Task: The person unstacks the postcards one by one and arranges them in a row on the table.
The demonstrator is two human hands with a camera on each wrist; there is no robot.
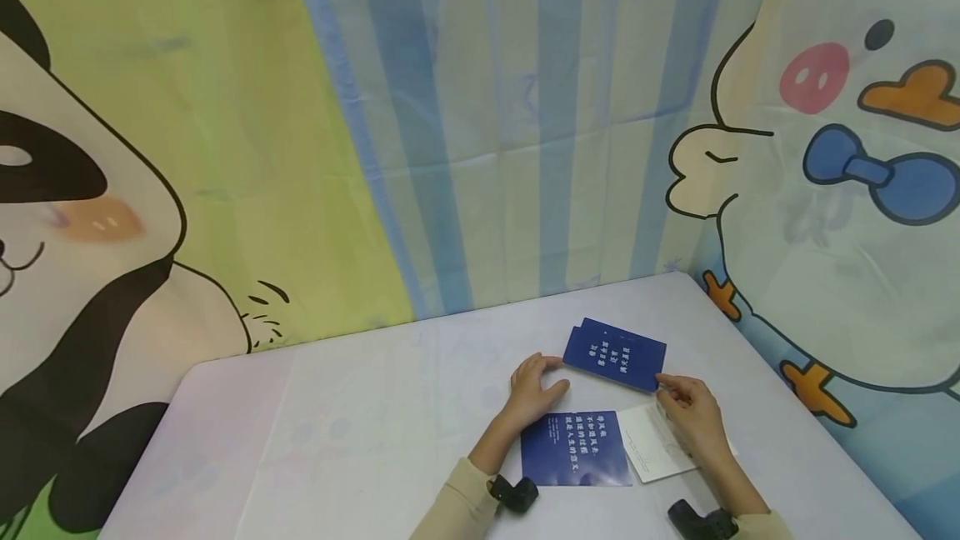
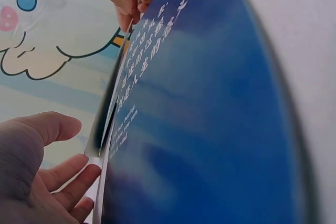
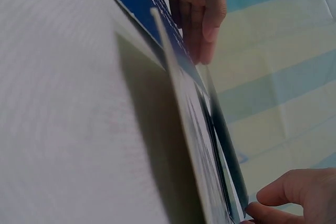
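A: Where are the hands?

B: Both sit at a small stack of dark blue cards [image 1: 615,354] lying on the desk [image 1: 360,407], just past the middle toward 1 o'clock. The left hand [image 1: 531,394] is at the stack's 8 o'clock corner, thumb spread, fingers only lightly bent against the edge. The right hand [image 1: 693,415] is at the 4 o'clock corner, fingertips curled in and pinching that corner.

A: Does the left one have a real grip?

B: In the left wrist view its fingers [image 2: 68,179] lie relaxed beside the card edges, touching rather than clasping.

A: What else lies there?

B: A single blue card [image 1: 576,448] with white lettering lies flat at 6 o'clock of the stack, between the forearms. Just beside it at 3 o'clock, a white card [image 1: 651,444] lies partly under the right hand. Behind the desk hangs a cartoon curtain [image 1: 480,107].
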